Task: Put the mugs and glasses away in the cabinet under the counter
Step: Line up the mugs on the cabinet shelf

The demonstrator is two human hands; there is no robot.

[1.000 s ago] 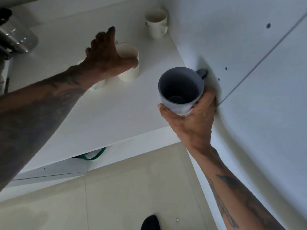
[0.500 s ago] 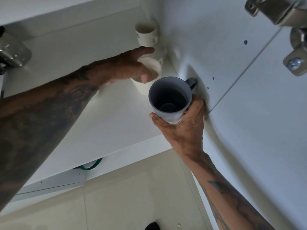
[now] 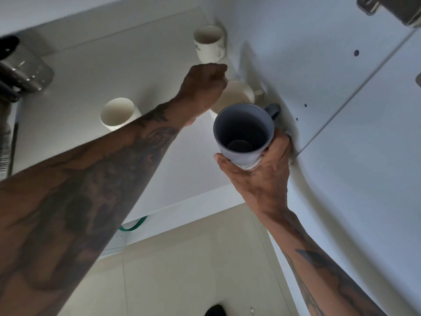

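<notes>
Inside the cabinet, my left hand [image 3: 205, 87] is curled over the rim of a cream mug [image 3: 240, 94] that stands on the white shelf [image 3: 159, 156], its handle against the right side wall. My right hand [image 3: 262, 179] holds a grey mug [image 3: 243, 131] upright from below, just in front of the cream one, handle toward the wall. A white mug with a small logo [image 3: 208, 43] stands in the back right corner. A cream handleless cup [image 3: 119, 112] stands further left, partly behind my forearm.
The cabinet's right side wall [image 3: 341, 133] runs close beside the grey mug. Metal hinges sit at the left edge [image 3: 22, 71] and top right [image 3: 391, 10]. A green cable [image 3: 133, 226] shows under the shelf. Beige floor tiles and a dark shoe [image 3: 215, 311] lie below.
My left hand has carried the cream mug rightward and deeper, toward the side wall, uncovering the cream cup on the left. My right hand and the grey mug have barely moved.
</notes>
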